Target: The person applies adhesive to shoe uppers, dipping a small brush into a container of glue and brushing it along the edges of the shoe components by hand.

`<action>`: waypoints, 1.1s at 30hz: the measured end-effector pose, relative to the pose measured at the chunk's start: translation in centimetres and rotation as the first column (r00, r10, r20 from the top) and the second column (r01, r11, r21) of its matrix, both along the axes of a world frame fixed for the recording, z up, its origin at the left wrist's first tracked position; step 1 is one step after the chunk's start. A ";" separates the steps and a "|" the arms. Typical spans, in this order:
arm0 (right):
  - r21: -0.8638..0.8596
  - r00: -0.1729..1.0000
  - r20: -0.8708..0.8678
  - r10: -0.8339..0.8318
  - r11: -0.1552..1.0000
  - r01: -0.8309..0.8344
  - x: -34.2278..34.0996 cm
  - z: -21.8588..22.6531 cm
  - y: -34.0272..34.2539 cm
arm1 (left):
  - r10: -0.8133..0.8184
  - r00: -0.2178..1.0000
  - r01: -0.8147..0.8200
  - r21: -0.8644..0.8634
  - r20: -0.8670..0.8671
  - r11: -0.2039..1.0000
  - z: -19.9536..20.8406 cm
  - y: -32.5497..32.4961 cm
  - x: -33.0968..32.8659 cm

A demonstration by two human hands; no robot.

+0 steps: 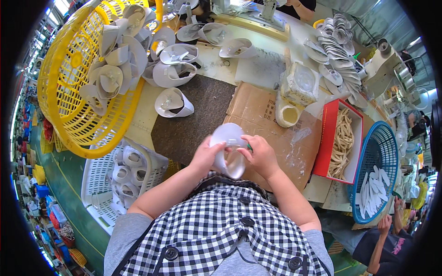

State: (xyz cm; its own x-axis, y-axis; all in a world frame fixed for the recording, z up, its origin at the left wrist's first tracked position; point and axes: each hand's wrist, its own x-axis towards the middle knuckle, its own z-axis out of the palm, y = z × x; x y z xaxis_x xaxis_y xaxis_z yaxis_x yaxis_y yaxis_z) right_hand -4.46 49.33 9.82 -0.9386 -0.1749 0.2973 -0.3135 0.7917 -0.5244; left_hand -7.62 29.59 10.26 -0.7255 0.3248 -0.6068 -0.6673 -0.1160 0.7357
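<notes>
Close to my apron, above the table's front edge, is a white shoe upper (227, 133) with a curved, open shape. My left hand (207, 152) is closed on its left side, thumb lying on the white surface. At its right edge, my right hand (258, 155) has its fingers bent in, and a small green object (250, 146) shows between them; most of it is hidden. Beneath and beyond the hands lie a flat brown cardboard sheet (253, 108) and a dark rough mat (193, 101). A similar white upper (174, 103) rests on the mat.
A yellow basket (60, 115) holds piled uppers at left, above a white basket (96, 211). A glue-crusted container (299, 85) stands on the cardboard. Rightward are a red box (323, 142) of beige strips, a blue basket (377, 138) of white pieces, and a co-worker's arms (382, 234).
</notes>
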 end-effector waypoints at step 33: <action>-0.829 0.782 0.360 -0.508 0.210 0.518 -3.4 0.3 13.3 | -0.150 0.969 0.154 0.005 -0.194 0.988 0.0 3.2 -7.2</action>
